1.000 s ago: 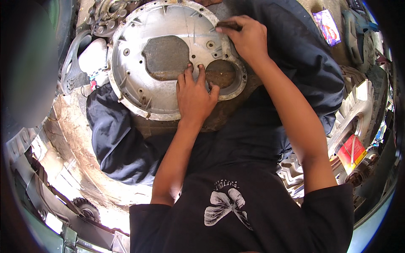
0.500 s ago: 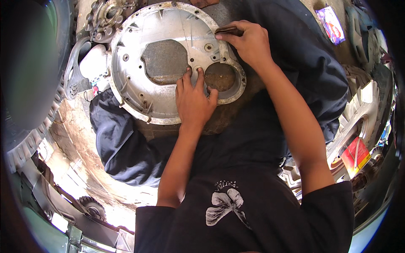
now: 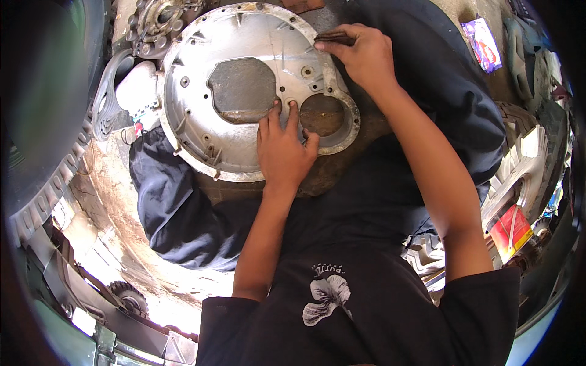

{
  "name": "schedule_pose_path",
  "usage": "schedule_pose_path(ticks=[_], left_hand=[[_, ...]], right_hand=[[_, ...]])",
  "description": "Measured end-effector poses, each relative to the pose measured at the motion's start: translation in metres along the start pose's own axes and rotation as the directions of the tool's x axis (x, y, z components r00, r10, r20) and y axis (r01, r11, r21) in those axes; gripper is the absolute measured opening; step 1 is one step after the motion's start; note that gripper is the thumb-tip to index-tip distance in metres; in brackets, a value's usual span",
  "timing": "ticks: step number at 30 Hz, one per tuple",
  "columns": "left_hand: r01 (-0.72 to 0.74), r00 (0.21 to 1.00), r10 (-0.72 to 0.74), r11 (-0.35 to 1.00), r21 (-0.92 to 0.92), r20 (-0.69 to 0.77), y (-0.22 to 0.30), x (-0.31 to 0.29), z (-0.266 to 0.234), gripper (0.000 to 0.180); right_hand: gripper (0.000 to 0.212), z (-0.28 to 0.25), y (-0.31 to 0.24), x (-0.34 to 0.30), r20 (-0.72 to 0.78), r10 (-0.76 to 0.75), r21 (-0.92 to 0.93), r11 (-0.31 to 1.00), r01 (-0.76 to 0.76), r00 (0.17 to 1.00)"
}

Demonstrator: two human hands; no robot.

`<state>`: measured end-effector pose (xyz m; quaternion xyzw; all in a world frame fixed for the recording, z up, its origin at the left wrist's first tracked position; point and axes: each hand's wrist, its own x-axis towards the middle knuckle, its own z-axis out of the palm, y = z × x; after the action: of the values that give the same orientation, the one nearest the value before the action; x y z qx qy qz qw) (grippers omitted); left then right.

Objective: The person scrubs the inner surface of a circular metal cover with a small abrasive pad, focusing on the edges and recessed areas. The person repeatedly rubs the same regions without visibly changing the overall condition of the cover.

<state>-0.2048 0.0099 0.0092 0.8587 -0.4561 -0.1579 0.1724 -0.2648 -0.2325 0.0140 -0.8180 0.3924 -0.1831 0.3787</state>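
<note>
A round cast-aluminium housing plate [image 3: 201,122] with two cut-out openings rests across my knees. My left hand [image 3: 282,152] lies flat on its lower right part, fingertips at the strip between the two openings. My right hand [image 3: 365,53] is at the plate's upper right rim, closed around a thin dark tool [image 3: 334,38] that lies against the rim.
A toothed gear part [image 3: 157,18] sits beyond the plate at top left. A large tyre [image 3: 36,152] fills the left side. Another tyre [image 3: 519,158] and a red container [image 3: 510,230] are at right. A small printed packet [image 3: 482,43] lies at top right.
The view has shifted slightly, so the plate and both hands sit a little higher and left. My right hand with the tool stays at the rim; my left hand stays on the plate.
</note>
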Motion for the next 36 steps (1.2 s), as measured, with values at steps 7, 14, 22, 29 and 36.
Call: schedule_pose_path(ticks=[7,14,22,29,36], left_hand=[[-0.018,1.000,0.018,1.000,-0.005,0.005,-0.002,0.002,0.003,0.064],[-0.026,1.000,0.026,1.000,0.009,0.007,-0.003,0.002,0.001,0.064],[-0.019,1.000,0.019,1.000,-0.023,0.020,-0.002,0.002,-0.002,0.064],[-0.053,0.998,0.054,0.998,-0.016,0.030,0.001,0.004,-0.002,0.064],[-0.008,1.000,0.008,1.000,-0.015,0.029,0.001,0.003,-0.002,0.065]], right_hand=[[0.053,0.007,-0.011,0.036,-0.021,0.015,-0.135,0.991,-0.018,1.000],[0.050,0.008,-0.011,0.033,-0.009,0.011,-0.205,0.979,-0.013,1.000],[0.046,0.005,-0.001,0.017,0.080,0.066,-0.047,0.997,-0.063,0.995],[0.035,0.030,-0.012,0.056,-0.123,-0.159,-0.067,0.986,0.152,0.979],[0.036,0.012,-0.003,0.023,0.024,-0.123,-0.055,0.991,0.124,0.992]])
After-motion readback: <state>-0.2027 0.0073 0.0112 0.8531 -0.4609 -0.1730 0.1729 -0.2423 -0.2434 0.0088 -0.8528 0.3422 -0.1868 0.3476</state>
